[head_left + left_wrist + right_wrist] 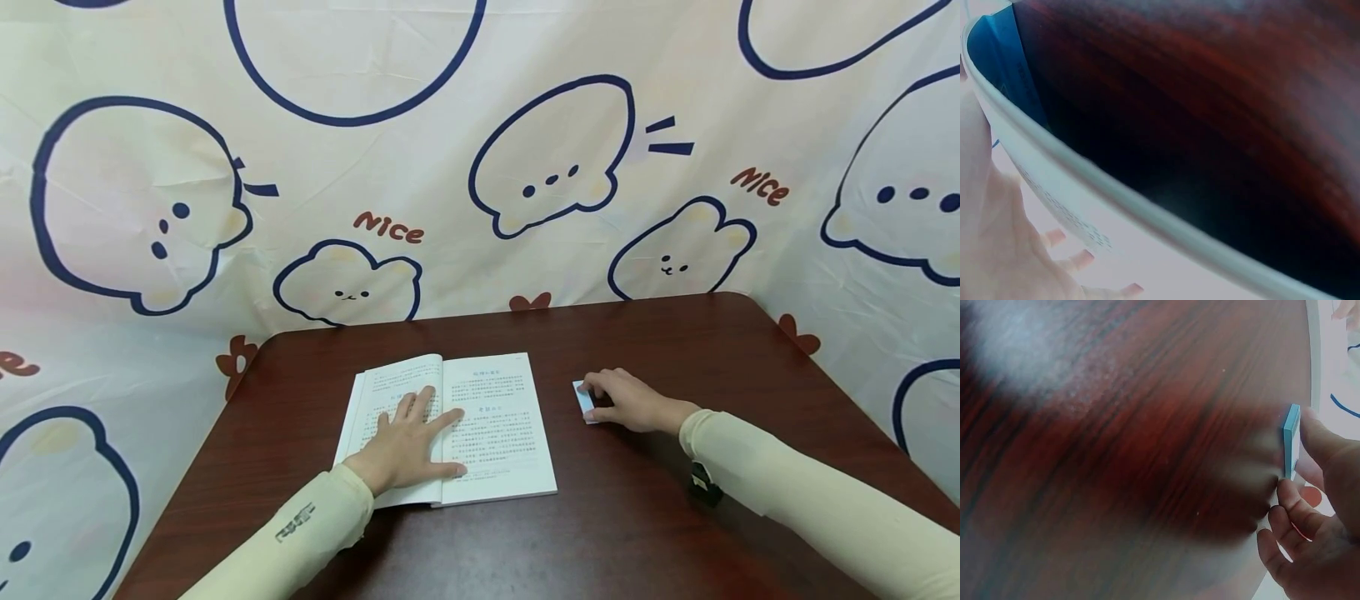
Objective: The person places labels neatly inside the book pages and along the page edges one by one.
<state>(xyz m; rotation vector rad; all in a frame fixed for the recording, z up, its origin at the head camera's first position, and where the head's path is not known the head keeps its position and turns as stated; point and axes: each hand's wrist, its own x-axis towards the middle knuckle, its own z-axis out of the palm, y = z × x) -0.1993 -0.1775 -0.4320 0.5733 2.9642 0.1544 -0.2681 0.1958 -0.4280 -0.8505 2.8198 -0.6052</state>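
Note:
An open book (495, 450) with printed pages lies on the table. My left hand (405, 442) rests on it with spread fingers, across the left page and the middle fold. The left wrist view catches the curved page edges (1116, 200) and a blue cover (1007, 62) below them. Right of the book, my right hand (626, 400) pinches a small, flat, light-blue pad (581, 402) between thumb and fingers. Seen from the right wrist, this pad (1291, 440) is thin with blue edges, low over the table; whether it touches the wood I cannot tell.
The dark brown wooden table (600, 533) has rounded far corners. A pale cloth (442, 183) with cartoon outlines hangs behind it and along the sides. A black device (703, 485) is strapped under the right wrist.

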